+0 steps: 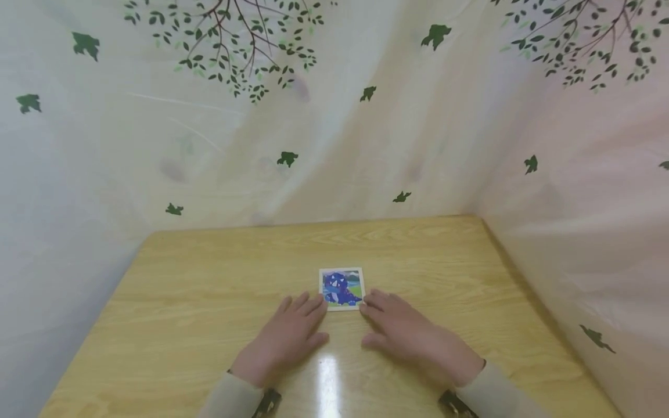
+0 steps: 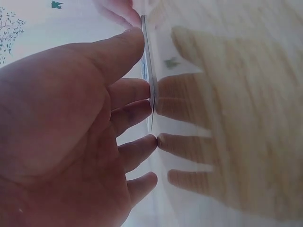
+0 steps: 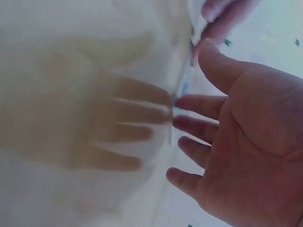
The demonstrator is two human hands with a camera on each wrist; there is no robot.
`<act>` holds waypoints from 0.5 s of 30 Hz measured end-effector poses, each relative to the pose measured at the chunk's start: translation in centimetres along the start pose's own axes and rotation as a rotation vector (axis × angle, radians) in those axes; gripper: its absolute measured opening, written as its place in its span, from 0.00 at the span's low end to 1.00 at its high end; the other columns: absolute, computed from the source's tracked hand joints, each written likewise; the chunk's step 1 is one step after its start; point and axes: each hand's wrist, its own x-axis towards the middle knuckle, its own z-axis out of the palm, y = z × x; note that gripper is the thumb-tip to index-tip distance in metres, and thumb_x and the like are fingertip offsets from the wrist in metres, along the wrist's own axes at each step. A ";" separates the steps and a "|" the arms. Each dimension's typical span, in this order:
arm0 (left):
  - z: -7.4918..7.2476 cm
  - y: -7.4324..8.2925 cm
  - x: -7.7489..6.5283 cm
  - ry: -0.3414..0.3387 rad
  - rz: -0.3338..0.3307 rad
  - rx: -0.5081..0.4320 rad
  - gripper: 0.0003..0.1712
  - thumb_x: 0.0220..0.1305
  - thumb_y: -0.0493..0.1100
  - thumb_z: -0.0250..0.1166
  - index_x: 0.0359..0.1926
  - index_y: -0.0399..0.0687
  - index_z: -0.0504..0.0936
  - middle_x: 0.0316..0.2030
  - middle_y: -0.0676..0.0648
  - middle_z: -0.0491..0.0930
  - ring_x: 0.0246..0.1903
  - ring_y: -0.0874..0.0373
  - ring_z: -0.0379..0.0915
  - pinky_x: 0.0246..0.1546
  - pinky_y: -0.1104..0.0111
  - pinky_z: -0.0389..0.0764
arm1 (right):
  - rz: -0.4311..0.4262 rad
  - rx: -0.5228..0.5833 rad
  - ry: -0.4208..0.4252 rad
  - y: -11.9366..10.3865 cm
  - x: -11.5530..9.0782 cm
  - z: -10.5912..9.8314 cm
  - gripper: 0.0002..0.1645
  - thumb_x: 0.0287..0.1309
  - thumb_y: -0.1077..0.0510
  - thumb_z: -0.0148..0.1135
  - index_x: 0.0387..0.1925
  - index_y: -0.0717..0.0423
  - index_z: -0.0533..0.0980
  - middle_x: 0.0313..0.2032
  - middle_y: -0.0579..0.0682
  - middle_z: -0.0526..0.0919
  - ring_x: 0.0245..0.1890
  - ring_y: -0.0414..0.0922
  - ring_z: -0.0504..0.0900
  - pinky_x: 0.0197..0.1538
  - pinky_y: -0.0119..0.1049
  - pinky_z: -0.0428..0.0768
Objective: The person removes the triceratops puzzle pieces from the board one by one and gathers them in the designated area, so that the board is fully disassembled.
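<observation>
A small square picture tile (image 1: pixel 342 289) with a white border lies flat on the wooden table; its picture is a blue horned dinosaur in a landscape. My left hand (image 1: pixel 288 332) is at its lower left corner, fingers stretched forward and fingertips right at the edge. On the opposite side my right hand (image 1: pixel 401 326) mirrors this, its fingertips at the lower right corner. In the left wrist view the tile (image 2: pixel 148 56) shows edge-on as a thin slab past the fingers (image 2: pixel 135 113). The right wrist view has straight fingers (image 3: pixel 199 105) against the tile's edge, thumb held apart.
The glossy wooden table (image 1: pixel 219 273) reflects the hands and a bright light streak. Behind it hangs a pale curtain (image 1: pixel 324 128) printed with branches and green leaves, and more of this cloth closes off the left and right sides.
</observation>
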 end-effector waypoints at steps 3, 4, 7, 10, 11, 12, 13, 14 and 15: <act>-0.1 -0.1 -0.1 -0.001 -0.001 -0.024 0.41 0.84 0.61 0.59 0.84 0.41 0.67 0.84 0.41 0.61 0.84 0.35 0.52 0.83 0.37 0.48 | -0.037 -0.008 0.051 0.7 1.3 -0.7 0.36 0.80 0.41 0.64 0.75 0.60 0.76 0.75 0.61 0.76 0.80 0.63 0.67 0.82 0.67 0.59; -0.2 -0.2 -0.1 0.000 -0.001 -0.032 0.40 0.84 0.60 0.59 0.84 0.41 0.67 0.84 0.41 0.61 0.84 0.35 0.52 0.83 0.37 0.48 | -0.043 -0.008 0.073 0.9 1.9 -1.0 0.34 0.80 0.42 0.64 0.74 0.59 0.78 0.72 0.60 0.78 0.77 0.62 0.70 0.81 0.66 0.62; -0.1 -0.4 -0.1 -0.001 -0.001 -0.050 0.40 0.85 0.61 0.58 0.84 0.42 0.67 0.84 0.42 0.61 0.84 0.35 0.52 0.83 0.37 0.48 | -0.026 -0.005 0.142 1.3 3.9 -1.4 0.30 0.79 0.45 0.66 0.72 0.58 0.79 0.67 0.58 0.82 0.70 0.60 0.78 0.77 0.64 0.71; 0.1 -0.6 0.0 0.002 0.009 -0.053 0.40 0.85 0.61 0.58 0.84 0.43 0.67 0.85 0.42 0.61 0.84 0.36 0.52 0.83 0.37 0.49 | 0.033 0.018 0.184 1.4 5.7 -1.6 0.31 0.78 0.46 0.68 0.73 0.57 0.79 0.67 0.58 0.82 0.68 0.59 0.80 0.75 0.61 0.75; 0.2 -0.7 0.1 0.003 0.012 -0.052 0.40 0.85 0.62 0.57 0.84 0.43 0.67 0.85 0.43 0.61 0.84 0.36 0.52 0.83 0.37 0.49 | 0.046 0.024 0.193 1.5 6.2 -1.6 0.32 0.78 0.46 0.69 0.74 0.57 0.78 0.67 0.58 0.83 0.68 0.59 0.80 0.74 0.61 0.76; 0.2 -0.7 0.1 0.005 0.015 -0.051 0.40 0.85 0.62 0.57 0.84 0.43 0.67 0.85 0.43 0.61 0.84 0.36 0.52 0.83 0.36 0.49 | 0.058 0.035 0.198 1.4 6.6 -1.6 0.32 0.78 0.47 0.69 0.74 0.57 0.78 0.67 0.58 0.82 0.67 0.59 0.81 0.74 0.61 0.76; 0.2 -0.7 0.1 0.003 0.015 -0.052 0.40 0.85 0.62 0.57 0.84 0.43 0.67 0.85 0.43 0.61 0.84 0.36 0.52 0.83 0.36 0.49 | 0.065 0.039 0.204 1.4 6.9 -1.6 0.32 0.78 0.47 0.69 0.74 0.57 0.78 0.67 0.58 0.82 0.67 0.59 0.81 0.73 0.61 0.76; 0.1 -0.7 0.1 0.003 0.017 -0.051 0.40 0.85 0.62 0.57 0.84 0.43 0.67 0.85 0.42 0.61 0.84 0.36 0.52 0.83 0.36 0.50 | 0.069 0.045 0.209 1.4 7.2 -1.6 0.33 0.78 0.47 0.70 0.74 0.57 0.77 0.68 0.59 0.82 0.68 0.59 0.80 0.74 0.61 0.76; 0.0 -0.7 0.0 0.004 0.018 -0.048 0.40 0.85 0.62 0.58 0.84 0.43 0.67 0.84 0.42 0.61 0.84 0.36 0.52 0.83 0.36 0.50 | 0.073 0.051 0.211 1.3 7.5 -1.6 0.33 0.78 0.47 0.70 0.75 0.58 0.77 0.68 0.59 0.82 0.68 0.59 0.80 0.74 0.62 0.76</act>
